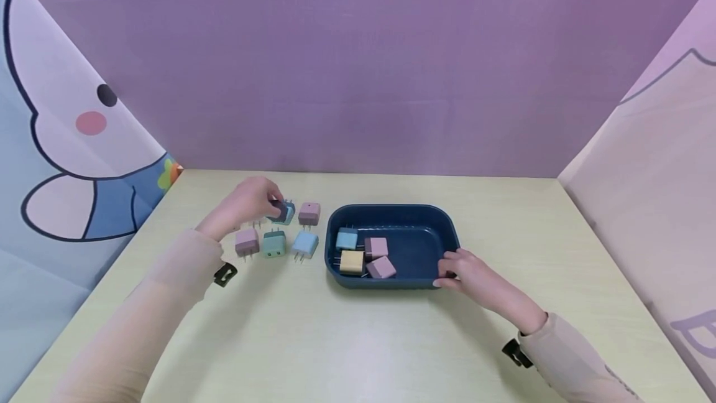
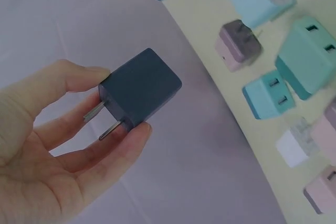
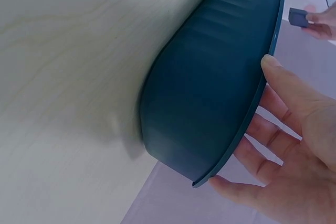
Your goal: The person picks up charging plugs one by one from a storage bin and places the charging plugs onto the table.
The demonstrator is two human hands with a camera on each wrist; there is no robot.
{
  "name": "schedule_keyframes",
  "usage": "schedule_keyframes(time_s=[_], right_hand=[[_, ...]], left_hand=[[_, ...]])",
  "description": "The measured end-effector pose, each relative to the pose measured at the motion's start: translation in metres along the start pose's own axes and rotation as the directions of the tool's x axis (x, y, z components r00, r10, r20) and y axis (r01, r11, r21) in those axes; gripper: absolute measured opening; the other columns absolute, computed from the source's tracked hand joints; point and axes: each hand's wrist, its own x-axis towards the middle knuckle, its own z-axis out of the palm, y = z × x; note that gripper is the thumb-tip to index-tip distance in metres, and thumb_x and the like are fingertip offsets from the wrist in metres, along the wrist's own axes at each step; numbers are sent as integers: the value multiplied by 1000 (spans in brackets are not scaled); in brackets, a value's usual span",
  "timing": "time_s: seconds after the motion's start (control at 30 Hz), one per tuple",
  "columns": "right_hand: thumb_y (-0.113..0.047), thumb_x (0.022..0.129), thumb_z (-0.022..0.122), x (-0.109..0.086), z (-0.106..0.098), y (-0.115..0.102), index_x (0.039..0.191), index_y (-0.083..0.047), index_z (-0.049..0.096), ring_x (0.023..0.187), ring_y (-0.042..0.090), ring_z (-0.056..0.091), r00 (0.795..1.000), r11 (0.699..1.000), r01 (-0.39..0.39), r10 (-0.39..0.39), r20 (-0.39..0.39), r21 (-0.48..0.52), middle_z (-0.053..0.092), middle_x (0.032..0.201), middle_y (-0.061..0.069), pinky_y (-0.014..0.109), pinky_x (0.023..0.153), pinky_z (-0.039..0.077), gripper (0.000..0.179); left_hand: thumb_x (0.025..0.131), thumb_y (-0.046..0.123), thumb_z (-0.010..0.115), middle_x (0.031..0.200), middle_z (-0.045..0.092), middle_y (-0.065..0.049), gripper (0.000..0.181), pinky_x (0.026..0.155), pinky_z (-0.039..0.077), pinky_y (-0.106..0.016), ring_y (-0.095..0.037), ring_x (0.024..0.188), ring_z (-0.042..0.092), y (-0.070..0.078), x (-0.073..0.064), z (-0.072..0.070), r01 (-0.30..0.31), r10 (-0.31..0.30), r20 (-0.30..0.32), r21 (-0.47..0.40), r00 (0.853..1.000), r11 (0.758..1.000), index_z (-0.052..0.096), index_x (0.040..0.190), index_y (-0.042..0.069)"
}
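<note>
My left hand [image 1: 250, 198] pinches a dark blue-grey plug charger [image 2: 140, 85] between thumb and fingers, above the table; its two metal prongs point back toward the palm. Below it lies a bright blue charger [image 2: 269, 95], with a mauve charger [image 1: 309, 213] to its right. Nearer me are a light blue charger [image 1: 304, 243], a green charger [image 1: 274, 244] and another mauve charger [image 1: 247, 241]. My right hand [image 1: 470, 273] grips the near right corner of the dark blue plastic basin [image 3: 210, 77], with the thumb on the outside of the rim.
Inside the basin, toward its left side, sit a blue charger [image 1: 347, 239], a yellow charger [image 1: 352, 262] and two pink chargers [image 1: 382, 268]. A purple cloth [image 1: 358, 79] stands behind the pale wooden table [image 1: 335, 347]. Printed cloths flank both sides.
</note>
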Motion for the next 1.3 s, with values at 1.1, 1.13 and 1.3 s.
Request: schedule_keyframes(time_s=[1.1,1.13,1.3], right_hand=[[-17,75,68,0,0,-1,66,-17,54,62,6,35,1000,1000,-8,8,2,-12,40,65,-13,20,55,33,17],[-17,75,68,0,0,-1,66,-16,54,62,6,35,1000,1000,-9,9,3,-12,40,65,-13,20,55,33,17],[-17,75,68,1,0,-2,66,-17,54,62,6,35,1000,1000,-16,16,7,-15,40,65,-13,20,55,33,17]], left_hand=[[73,2,63,85,62,-23,23,67,47,-42,-26,69,57,-70,-22,-9,96,-93,-33,71,995,993,62,90,-13],[72,2,64,85,62,-23,23,66,46,-42,-26,69,57,-72,-22,-9,92,-90,-37,73,995,993,62,90,-13],[72,3,64,88,60,-26,25,67,46,-43,-30,73,56,-82,-22,-7,104,-101,-45,88,994,991,62,91,-13]])
